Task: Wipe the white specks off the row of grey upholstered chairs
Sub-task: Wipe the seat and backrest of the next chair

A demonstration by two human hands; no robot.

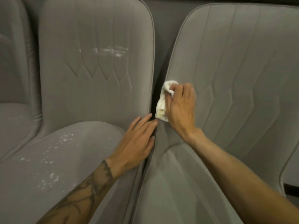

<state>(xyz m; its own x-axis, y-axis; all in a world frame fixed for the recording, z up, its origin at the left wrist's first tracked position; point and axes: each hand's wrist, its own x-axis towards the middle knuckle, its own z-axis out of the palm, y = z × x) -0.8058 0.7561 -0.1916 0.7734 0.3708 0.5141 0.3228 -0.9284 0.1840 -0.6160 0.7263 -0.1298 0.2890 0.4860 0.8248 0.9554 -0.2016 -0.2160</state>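
Two hands between chairs (97,94): right hand (179,107) grip bunches white cloth (162,102); left hand (137,141) flat, fingers straight. Advise short firm strokes, fresh cloth face for specks (53,152).

Three grey upholstered chairs stand side by side, their backs stitched with long lines that end in zigzags. The middle chair (97,94) has white smears (110,51) across its backrest and a scatter of white specks (53,152) over the left part of its seat. The left chair (13,78) shows a few faint specks on its seat. The right chair (242,62) is plain grey. A crumpled white cloth (162,104), gripped in the right hand (181,107), lies against that chair's backrest at its left edge, beside the dark gap.
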